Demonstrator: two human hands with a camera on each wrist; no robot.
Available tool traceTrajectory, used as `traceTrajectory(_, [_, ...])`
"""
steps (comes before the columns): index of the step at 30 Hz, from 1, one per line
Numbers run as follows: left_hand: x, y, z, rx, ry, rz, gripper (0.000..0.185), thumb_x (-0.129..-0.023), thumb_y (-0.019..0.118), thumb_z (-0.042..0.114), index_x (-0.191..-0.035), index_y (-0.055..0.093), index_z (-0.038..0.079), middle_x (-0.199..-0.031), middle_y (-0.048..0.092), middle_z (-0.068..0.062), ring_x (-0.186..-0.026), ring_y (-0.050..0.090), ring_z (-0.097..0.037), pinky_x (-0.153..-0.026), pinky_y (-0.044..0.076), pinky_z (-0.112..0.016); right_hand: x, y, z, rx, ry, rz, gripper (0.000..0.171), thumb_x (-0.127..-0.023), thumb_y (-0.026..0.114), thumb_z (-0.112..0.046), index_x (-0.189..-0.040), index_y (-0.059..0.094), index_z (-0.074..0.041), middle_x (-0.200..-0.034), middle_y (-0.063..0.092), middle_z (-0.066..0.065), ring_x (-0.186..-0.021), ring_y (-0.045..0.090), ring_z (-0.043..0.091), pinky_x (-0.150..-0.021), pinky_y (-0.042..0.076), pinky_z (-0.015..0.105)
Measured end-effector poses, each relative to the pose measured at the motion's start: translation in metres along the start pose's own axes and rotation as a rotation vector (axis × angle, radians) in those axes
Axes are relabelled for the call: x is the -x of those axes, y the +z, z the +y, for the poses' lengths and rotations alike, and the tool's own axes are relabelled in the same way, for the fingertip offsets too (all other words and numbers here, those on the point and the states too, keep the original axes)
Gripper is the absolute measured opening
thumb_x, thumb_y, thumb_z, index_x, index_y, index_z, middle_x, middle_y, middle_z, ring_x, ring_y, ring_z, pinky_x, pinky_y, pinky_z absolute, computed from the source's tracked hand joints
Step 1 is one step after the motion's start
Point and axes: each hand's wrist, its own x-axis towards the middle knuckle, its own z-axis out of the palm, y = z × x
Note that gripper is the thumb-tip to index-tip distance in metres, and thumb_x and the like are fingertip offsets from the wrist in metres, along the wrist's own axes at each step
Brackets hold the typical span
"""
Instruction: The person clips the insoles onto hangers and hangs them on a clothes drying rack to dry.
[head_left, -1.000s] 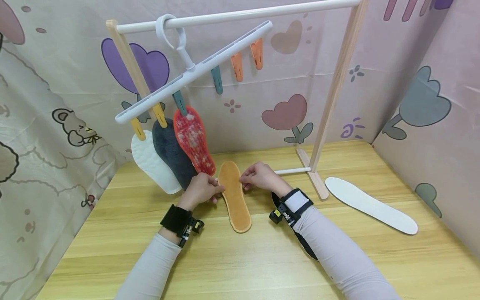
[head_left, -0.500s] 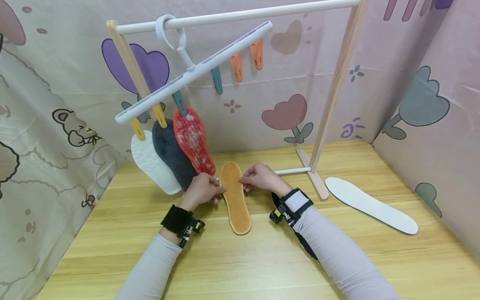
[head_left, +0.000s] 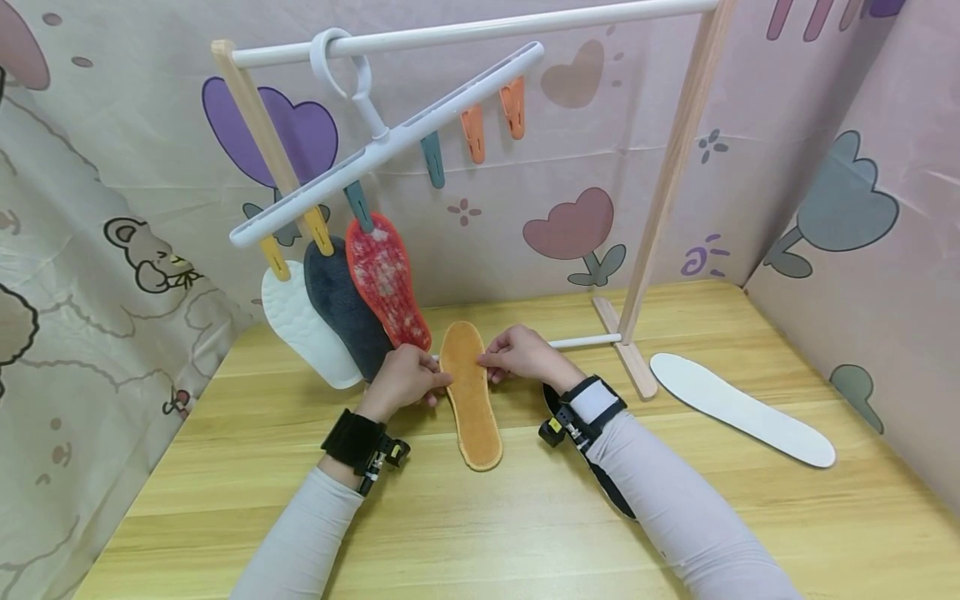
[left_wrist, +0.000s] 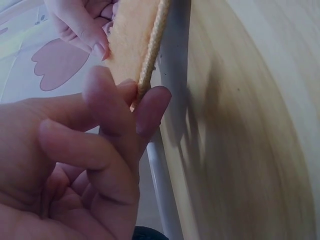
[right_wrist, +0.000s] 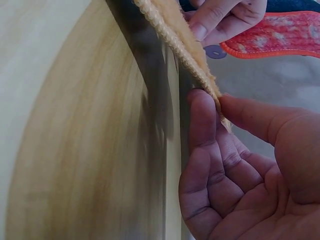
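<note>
Between the two hands is an orange insole [head_left: 471,408] with a fuzzy face and a stitched, corded rim. My left hand [head_left: 405,379] pinches its left edge between thumb and fingers. On the opposite edge, my right hand [head_left: 525,354] pinches it the same way, thumb on the fuzzy face, as the right wrist view shows. Both wrist views show the insole raised off the wooden table [left_wrist: 250,125], its shadow below. Just behind the left hand hang a red mottled insole [head_left: 386,271], a dark grey insole [head_left: 341,292] and a white insole [head_left: 303,325].
A white hanger [head_left: 397,142] hangs from the rack's white rod [head_left: 525,27]. Yellow and teal clips hold the hanging insoles; a teal clip [head_left: 432,160] and two orange clips [head_left: 473,133] hold nothing. A white insole [head_left: 738,408] lies at right; a black insole [head_left: 611,492] lies partly under the right forearm.
The orange insole's lower end has shifted very slightly toward me, and its upper end a touch to the right. Both hands keep their hold and barely move.
</note>
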Motion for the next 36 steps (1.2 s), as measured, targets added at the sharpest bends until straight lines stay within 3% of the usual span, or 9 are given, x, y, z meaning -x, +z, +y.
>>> traceTrajectory(7, [0.0004, -0.0006, 0.0015, 0.014, -0.012, 0.011, 0.016, -0.093, 0.086, 0.020, -0.086, 0.080, 0.007, -0.069, 0.073, -0.004, -0.056, 0.071, -0.017, -0.055, 0.043, -0.024, 0.0008, -0.0004, -0.0015, -0.002, 0.005, -0.002, 0.022, -0.103, 0.074, -0.022, -0.094, 0.079, -0.002, -0.075, 0.078, 0.004, -0.068, 0.075, 0.012, -0.065, 0.059, 0.025])
traceTrajectory(23, [0.0011, -0.0042, 0.0024, 0.007, 0.031, 0.038, 0.016, -0.092, 0.087, 0.021, -0.083, 0.081, 0.010, -0.065, 0.072, -0.001, -0.060, 0.075, -0.020, -0.056, 0.043, -0.024, 0.0017, -0.0019, -0.0028, -0.020, 0.000, 0.001, 0.022, -0.103, 0.074, -0.021, -0.096, 0.078, 0.000, -0.078, 0.078, 0.005, -0.067, 0.074, 0.010, -0.066, 0.060, 0.025])
traceTrajectory(30, [0.0032, -0.0041, 0.0044, 0.063, 0.021, 0.033, 0.014, -0.093, 0.086, 0.018, -0.087, 0.080, 0.007, -0.070, 0.076, -0.004, -0.055, 0.071, -0.010, -0.057, 0.055, -0.025, 0.0021, -0.0027, -0.0043, -0.036, 0.005, 0.001, 0.022, -0.103, 0.074, -0.019, -0.098, 0.077, 0.002, -0.079, 0.079, 0.007, -0.069, 0.075, 0.011, -0.072, 0.064, 0.029])
traceTrajectory(36, [0.0038, -0.0051, 0.0052, 0.075, 0.030, 0.034, 0.014, -0.093, 0.085, 0.017, -0.090, 0.080, 0.005, -0.071, 0.077, -0.005, -0.054, 0.070, -0.009, -0.058, 0.059, -0.030, 0.0038, -0.0042, -0.0079, -0.044, 0.004, 0.002, 0.022, -0.104, 0.073, -0.018, -0.099, 0.077, 0.003, -0.080, 0.079, 0.009, -0.068, 0.074, 0.011, -0.072, 0.064, 0.031])
